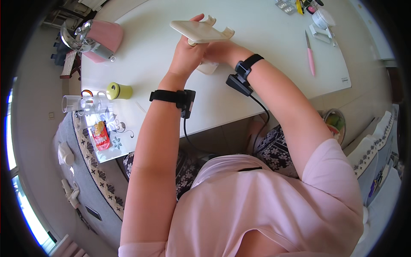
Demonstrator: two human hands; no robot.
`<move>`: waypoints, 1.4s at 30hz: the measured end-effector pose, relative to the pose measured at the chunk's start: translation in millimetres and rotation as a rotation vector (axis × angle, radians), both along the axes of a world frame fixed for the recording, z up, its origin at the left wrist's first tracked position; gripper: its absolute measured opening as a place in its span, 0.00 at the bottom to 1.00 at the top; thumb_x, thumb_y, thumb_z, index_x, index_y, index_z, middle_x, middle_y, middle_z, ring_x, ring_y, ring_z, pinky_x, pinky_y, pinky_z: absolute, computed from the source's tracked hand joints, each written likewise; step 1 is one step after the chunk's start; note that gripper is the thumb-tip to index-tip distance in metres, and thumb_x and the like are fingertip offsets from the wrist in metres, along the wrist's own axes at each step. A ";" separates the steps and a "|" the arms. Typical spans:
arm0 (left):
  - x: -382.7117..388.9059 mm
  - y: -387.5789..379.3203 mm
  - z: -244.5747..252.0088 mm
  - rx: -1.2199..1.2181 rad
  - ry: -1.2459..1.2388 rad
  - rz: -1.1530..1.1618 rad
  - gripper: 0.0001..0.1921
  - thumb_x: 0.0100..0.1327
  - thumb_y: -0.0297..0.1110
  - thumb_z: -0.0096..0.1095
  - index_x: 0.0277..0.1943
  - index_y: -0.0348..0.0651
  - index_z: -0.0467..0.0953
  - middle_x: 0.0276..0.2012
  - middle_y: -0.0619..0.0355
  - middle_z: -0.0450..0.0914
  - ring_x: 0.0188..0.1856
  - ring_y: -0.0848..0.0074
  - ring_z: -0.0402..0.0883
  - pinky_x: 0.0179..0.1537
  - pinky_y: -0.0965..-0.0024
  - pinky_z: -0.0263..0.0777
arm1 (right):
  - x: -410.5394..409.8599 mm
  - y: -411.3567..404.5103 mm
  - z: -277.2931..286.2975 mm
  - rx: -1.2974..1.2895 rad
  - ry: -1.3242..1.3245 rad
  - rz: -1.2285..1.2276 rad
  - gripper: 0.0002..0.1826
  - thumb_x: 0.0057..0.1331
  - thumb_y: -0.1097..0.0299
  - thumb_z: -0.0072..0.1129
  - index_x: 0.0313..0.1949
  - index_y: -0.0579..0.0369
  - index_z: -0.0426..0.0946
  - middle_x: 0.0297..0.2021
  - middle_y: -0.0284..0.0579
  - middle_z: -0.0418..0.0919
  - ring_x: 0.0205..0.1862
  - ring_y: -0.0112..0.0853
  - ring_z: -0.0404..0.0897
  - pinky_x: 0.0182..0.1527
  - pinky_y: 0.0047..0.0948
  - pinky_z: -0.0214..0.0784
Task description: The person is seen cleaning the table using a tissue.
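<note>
A cream plastic folding phone stand (200, 31) is raised over the table, its flat plate tilted and two curved lips at its right end. My left hand (190, 53) grips it from below, with a fingertip showing past the plate's far edge. Close against it, my right hand (221, 51) is closed around the lower part, beneath the lips; its fingers are mostly hidden. Part of the stand's pale base (207, 67) shows below both hands.
On the white table (212, 96), a pink-handled knife (310, 61) and white container (322, 18) lie right. A pink kettle-like appliance (104, 37), green-yellow container (119, 91), clear cups (82, 104) and red snack packet (101, 138) are left. Cables run from both wrist straps.
</note>
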State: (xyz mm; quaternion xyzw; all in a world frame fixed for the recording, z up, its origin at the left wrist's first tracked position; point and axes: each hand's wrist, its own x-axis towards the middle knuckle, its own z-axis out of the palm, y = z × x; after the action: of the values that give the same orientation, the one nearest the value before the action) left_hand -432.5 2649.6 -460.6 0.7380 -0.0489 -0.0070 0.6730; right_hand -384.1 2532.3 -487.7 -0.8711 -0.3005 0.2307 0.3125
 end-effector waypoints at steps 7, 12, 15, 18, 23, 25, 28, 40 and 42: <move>1.3 -0.5 -5.4 0.084 -0.113 0.070 0.25 0.62 0.26 0.49 0.62 0.39 0.59 0.23 0.66 0.68 0.21 0.87 0.61 0.24 0.80 0.60 | -45.5 -45.2 -32.7 0.191 -0.647 -0.023 0.20 0.60 0.72 0.43 0.53 0.57 0.66 0.56 0.50 0.66 0.53 0.46 0.68 0.55 0.39 0.62; 0.9 3.4 -3.4 0.076 -0.009 0.045 0.22 0.62 0.28 0.52 0.60 0.44 0.61 0.50 0.57 0.74 0.44 0.75 0.75 0.43 0.75 0.68 | -88.2 -82.7 -19.3 0.250 -0.446 0.002 0.25 0.60 0.72 0.43 0.59 0.56 0.61 0.58 0.50 0.64 0.56 0.45 0.66 0.60 0.37 0.57; 2.3 3.3 -4.2 0.089 -0.062 0.027 0.23 0.62 0.27 0.52 0.60 0.44 0.61 0.49 0.56 0.75 0.46 0.73 0.75 0.46 0.74 0.68 | -84.5 -99.0 -24.7 0.288 -0.349 0.003 0.24 0.61 0.71 0.43 0.58 0.57 0.63 0.58 0.49 0.64 0.57 0.44 0.65 0.61 0.37 0.56; 5.4 -1.9 -6.3 0.120 -0.111 0.011 0.23 0.62 0.27 0.51 0.60 0.44 0.60 0.49 0.54 0.75 0.50 0.70 0.74 0.49 0.72 0.67 | -55.1 -70.2 -39.5 0.277 -0.685 -0.096 0.20 0.59 0.73 0.42 0.51 0.59 0.68 0.54 0.51 0.68 0.56 0.44 0.65 0.62 0.36 0.54; -1.9 -1.5 -1.9 0.089 -0.122 0.066 0.23 0.62 0.25 0.50 0.60 0.44 0.59 0.49 0.50 0.74 0.51 0.67 0.74 0.50 0.71 0.67 | -29.2 -11.6 -22.8 0.183 -0.793 0.120 0.13 0.55 0.73 0.44 0.41 0.59 0.70 0.45 0.52 0.70 0.55 0.44 0.65 0.63 0.39 0.51; -2.0 -1.5 -3.4 0.102 -0.102 0.098 0.22 0.62 0.25 0.49 0.59 0.43 0.59 0.49 0.50 0.74 0.50 0.66 0.74 0.49 0.71 0.67 | -37.9 -11.5 -17.0 0.111 -0.657 0.189 0.16 0.54 0.71 0.47 0.43 0.61 0.68 0.47 0.52 0.69 0.58 0.44 0.63 0.63 0.43 0.50; -3.9 -5.5 -1.6 0.094 -0.080 0.146 0.20 0.62 0.25 0.49 0.57 0.43 0.60 0.48 0.50 0.74 0.49 0.65 0.75 0.48 0.70 0.68 | -66.6 -27.5 -21.2 0.150 -0.752 0.106 0.20 0.56 0.70 0.48 0.49 0.62 0.66 0.52 0.53 0.67 0.60 0.45 0.61 0.63 0.43 0.50; -13.0 -29.8 7.5 0.365 -0.193 0.345 0.20 0.62 0.31 0.51 0.57 0.43 0.61 0.43 0.52 0.75 0.37 0.70 0.77 0.36 0.68 0.71 | -58.3 63.6 -78.0 0.494 -0.407 -0.038 0.21 0.64 0.74 0.42 0.57 0.62 0.62 0.58 0.51 0.64 0.61 0.42 0.61 0.64 0.40 0.51; -13.2 -26.9 12.7 0.529 -0.137 0.312 0.20 0.62 0.31 0.51 0.57 0.44 0.60 0.41 0.53 0.75 0.34 0.70 0.77 0.34 0.69 0.71 | -50.8 69.5 -80.3 0.504 -0.360 -0.161 0.21 0.64 0.72 0.42 0.57 0.63 0.62 0.57 0.50 0.65 0.62 0.41 0.61 0.64 0.40 0.50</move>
State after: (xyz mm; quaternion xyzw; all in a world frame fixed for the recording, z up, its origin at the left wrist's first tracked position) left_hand -445.7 2622.7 -447.9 0.8848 0.0232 0.1338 0.4458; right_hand -434.9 2601.8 -568.0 -0.8140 -0.3288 -0.0345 0.4775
